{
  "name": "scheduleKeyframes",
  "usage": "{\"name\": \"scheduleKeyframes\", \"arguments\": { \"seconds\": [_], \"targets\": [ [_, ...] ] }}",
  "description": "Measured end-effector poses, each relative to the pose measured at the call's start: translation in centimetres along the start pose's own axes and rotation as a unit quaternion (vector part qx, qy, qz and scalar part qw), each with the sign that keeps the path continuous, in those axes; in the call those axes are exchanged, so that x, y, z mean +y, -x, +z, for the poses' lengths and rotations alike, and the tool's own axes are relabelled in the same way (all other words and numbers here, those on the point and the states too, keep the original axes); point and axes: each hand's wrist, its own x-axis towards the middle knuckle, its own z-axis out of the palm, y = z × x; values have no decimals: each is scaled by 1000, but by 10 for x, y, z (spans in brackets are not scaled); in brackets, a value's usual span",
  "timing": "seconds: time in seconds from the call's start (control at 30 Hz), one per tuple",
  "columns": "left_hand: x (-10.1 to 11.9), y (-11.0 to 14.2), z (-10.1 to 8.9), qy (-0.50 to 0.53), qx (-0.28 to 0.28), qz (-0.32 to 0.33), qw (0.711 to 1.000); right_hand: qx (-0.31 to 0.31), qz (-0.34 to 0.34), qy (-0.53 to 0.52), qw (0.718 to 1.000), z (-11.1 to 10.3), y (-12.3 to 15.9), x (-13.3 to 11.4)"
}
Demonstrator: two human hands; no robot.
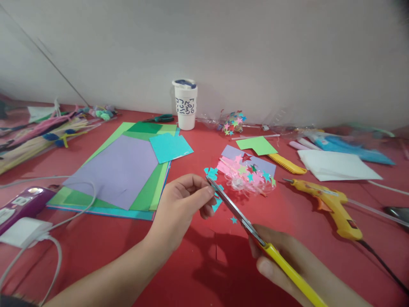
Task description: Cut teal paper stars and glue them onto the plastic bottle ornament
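My right hand (pixel 281 256) grips yellow-handled scissors (pixel 234 209), seen nearly edge-on, blades pointing up and left. My left hand (pixel 188 200) is closed in a pinch beside the scissors' tip; whatever lies between thumb and fingers is too small or hidden to make out. Just past the blade tip are small turquoise paper scraps (pixel 211 172), with another turquoise piece (pixel 217 204) partly behind the blades. One small blue star (pixel 234 220) lies on the red table below the scissors. Right of the tip, a pink pile of star cutouts (pixel 251 172) rests with crinkled clear plastic over purple paper.
Colored paper sheets (pixel 115 170) are stacked at left, a turquoise square (pixel 172 147) on their edge. A white cup (pixel 185 104) stands behind. At right lie a yellow glue gun (pixel 332 204), a yellow cutter (pixel 287 164) and white paper (pixel 338 164). A purple power strip (pixel 25 204) and cables sit left.
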Motion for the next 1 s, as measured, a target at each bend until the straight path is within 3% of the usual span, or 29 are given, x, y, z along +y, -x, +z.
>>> {"name": "scheduleKeyframes", "arguments": {
  "seconds": [0.1, 0.27, 0.5, 1.0],
  "targets": [
    [-1, 0, 1, -10, 8, 17, 1000, -22, 10, -14, 1000, -1, -3, -4],
    [-4, 2, 2, -19, 5, 25, 1000, -122, 38, -49, 991, -3, -4, 0],
    [-6, 2, 4, 4, -6, 13, 1000, -27, 29, -31, 999, -5, -3, -7],
    [-9, 6, 4, 33, -17, 2, 999, -117, 69, -84, 987, -3, -12, -25]
  ]
}}
